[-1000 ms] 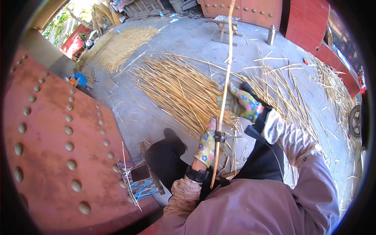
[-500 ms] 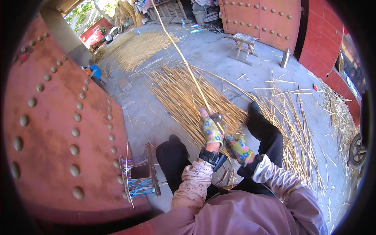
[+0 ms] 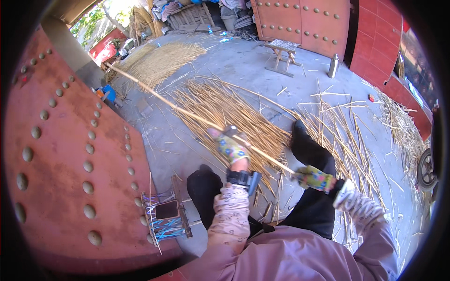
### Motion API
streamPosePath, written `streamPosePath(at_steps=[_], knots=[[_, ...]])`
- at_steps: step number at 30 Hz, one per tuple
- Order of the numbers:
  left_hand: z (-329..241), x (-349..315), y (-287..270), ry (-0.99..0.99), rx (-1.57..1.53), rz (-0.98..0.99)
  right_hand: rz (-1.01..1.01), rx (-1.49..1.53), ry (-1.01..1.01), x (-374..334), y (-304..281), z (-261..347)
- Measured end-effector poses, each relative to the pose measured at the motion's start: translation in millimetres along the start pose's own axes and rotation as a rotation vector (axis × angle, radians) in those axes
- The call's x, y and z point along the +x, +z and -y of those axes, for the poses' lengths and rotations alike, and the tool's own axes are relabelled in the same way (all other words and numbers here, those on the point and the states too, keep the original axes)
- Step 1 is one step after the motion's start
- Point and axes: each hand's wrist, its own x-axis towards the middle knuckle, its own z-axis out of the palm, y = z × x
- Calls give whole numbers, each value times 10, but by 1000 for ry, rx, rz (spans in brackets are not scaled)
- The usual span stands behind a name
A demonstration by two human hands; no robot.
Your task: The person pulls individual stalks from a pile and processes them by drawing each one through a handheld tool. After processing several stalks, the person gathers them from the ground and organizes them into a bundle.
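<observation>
Reed (image 3: pixel 187 114) runs slantwise from the right hand (image 3: pixel 313 178) up past the left hand (image 3: pixel 229 147) toward the far left. Both gloved grips close round it, the left seemingly with a small tool.

A grey concrete floor (image 3: pixel 243 65) lies in bright sunlight. On the left stands a large red door with round studs (image 3: pixel 70 164). At the far side is another studded red door (image 3: pixel 304 21), with a small wooden stool (image 3: pixel 282 51) before it.
</observation>
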Motion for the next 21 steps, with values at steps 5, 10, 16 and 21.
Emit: streamPosePath(at_steps=[5,10,16,21], knots=[[133,-155,87,0,25,23,-609,-857,-408,780,1080,192],[-733,520,-310,176,9,-104,-572,-975,-243,119,1056,-246],[-626,318,-338,145,65,-93,113,-449,-602,-276,464,-400],[79,-430,-236,-80,55,-30,-157,-415,-259,639,833,-11]])
